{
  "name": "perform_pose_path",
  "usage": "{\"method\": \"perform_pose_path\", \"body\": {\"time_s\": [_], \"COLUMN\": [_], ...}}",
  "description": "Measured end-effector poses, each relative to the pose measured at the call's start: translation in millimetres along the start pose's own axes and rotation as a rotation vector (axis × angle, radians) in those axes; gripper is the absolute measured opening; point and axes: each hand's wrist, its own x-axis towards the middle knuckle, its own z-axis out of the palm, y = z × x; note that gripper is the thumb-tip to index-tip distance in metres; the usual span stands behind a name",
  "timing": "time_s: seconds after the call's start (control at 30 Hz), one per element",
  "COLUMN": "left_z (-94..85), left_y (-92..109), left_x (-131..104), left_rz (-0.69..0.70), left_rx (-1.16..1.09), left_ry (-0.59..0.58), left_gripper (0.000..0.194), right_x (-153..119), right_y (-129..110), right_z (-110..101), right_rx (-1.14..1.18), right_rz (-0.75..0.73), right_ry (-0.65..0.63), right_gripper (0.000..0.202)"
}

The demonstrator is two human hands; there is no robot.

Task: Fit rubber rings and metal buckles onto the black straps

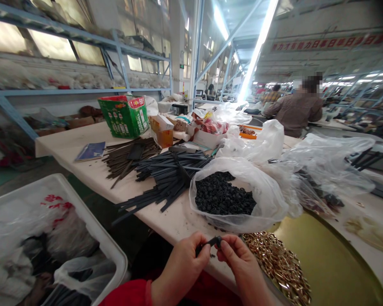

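Observation:
At the near edge of the table my left hand is closed on a dark strip. My right hand pinches a small black loop at the strip's end; fingertips hide part of it. Just beyond sits a clear plastic bag with its mouth rolled open, full of small black loops. To the right of my right hand, gold-coloured metal buckles or rings are heaped on a round gold tray. Long black strips lie fanned out left of the bag.
Brown strips, a blue booklet and a green carton are at the table's far left. A white bin with bags stands at lower left. More plastic bags cover the right side. A person sits beyond.

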Motion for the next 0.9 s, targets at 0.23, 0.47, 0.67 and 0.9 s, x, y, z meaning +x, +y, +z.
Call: {"method": "perform_pose_path", "body": {"time_s": [0.23, 0.47, 0.67, 0.9], "left_z": [1.2, -0.3, -5.5, -8.5], "left_y": [-8.0, -9.5, -7.2, 3.2], "left_x": [-2.9, -5.1, -3.5, -5.2], "left_rz": [-0.004, -0.02, -0.115, -0.268], "left_rx": [0.073, 0.136, 0.098, -0.082], "left_ry": [-0.002, -0.055, -0.178, -0.328], "left_gripper": [0.018, 0.017, 0.013, 0.015], "right_x": [-3.6, -8.4, -8.1, -13.6], "right_y": [1.9, 5.3, 13.9, 15.1], "right_z": [0.4, 1.3, -8.7, -16.9], "right_rx": [0.146, 0.333, -0.012, -0.063], "right_rz": [0.154, 0.32, 0.065, 0.128], "right_ry": [-0.076, -0.094, -0.09, -0.112], "right_gripper": [0.03, 0.032, 0.03, 0.032]}}
